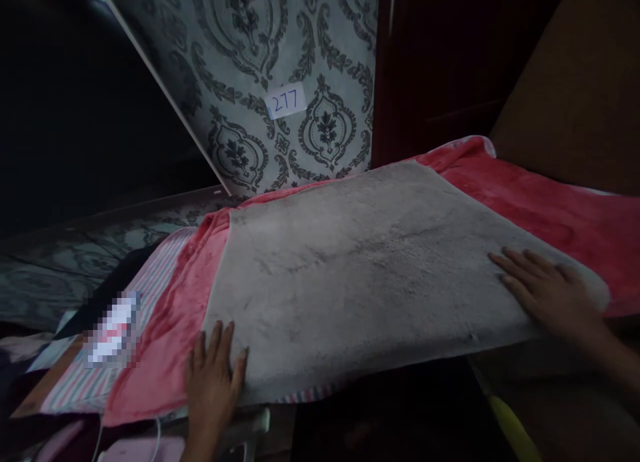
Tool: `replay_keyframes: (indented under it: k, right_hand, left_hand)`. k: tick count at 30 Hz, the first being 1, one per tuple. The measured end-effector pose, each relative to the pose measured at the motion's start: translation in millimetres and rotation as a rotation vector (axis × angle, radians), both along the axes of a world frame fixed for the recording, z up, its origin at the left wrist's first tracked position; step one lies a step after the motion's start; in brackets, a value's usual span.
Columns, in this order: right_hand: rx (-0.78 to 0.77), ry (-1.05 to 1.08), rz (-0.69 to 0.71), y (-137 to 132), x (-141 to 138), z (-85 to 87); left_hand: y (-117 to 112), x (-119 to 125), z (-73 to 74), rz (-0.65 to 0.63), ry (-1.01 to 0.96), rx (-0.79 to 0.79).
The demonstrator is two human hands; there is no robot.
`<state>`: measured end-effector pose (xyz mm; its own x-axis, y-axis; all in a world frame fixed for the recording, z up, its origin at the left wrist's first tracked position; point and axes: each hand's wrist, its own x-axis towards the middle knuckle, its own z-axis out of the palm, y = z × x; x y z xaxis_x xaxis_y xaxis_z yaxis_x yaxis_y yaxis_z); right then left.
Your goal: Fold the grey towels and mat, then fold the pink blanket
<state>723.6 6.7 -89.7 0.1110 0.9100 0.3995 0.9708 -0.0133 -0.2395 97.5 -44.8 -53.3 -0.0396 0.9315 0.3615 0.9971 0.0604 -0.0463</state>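
Observation:
A grey towel (360, 262) lies spread flat over a red fleece blanket (550, 209) on a table. My left hand (214, 375) rests flat with fingers stretched out, at the towel's near left corner, partly on the red blanket. My right hand (545, 292) lies flat, fingers extended, on the towel's near right corner. Neither hand holds anything.
A striped cloth (150, 289) lies under the blanket at the left. A paper label marked 277 (286, 102) sticks to the patterned wall behind. Dark wooden furniture (450, 62) stands at the back right. A yellow object (510, 425) shows below the table's right edge.

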Motion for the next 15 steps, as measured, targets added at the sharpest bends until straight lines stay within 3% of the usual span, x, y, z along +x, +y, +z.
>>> replay_keyframes:
  k: [4,9,15]
  right_hand:
    - [0.011,0.107,-0.162,19,35,3.4]
    - [-0.185,0.128,-0.363,56,23,35.2]
    - [-0.262,0.188,-0.484,100,18,62.2]
  left_hand:
    - [16,-24,16.6,0.162,-0.043,-0.063]
    - [68,-28,44.3,0.237,-0.147,-0.179]
    - [133,-37,63.7,0.259,-0.431,-0.115]
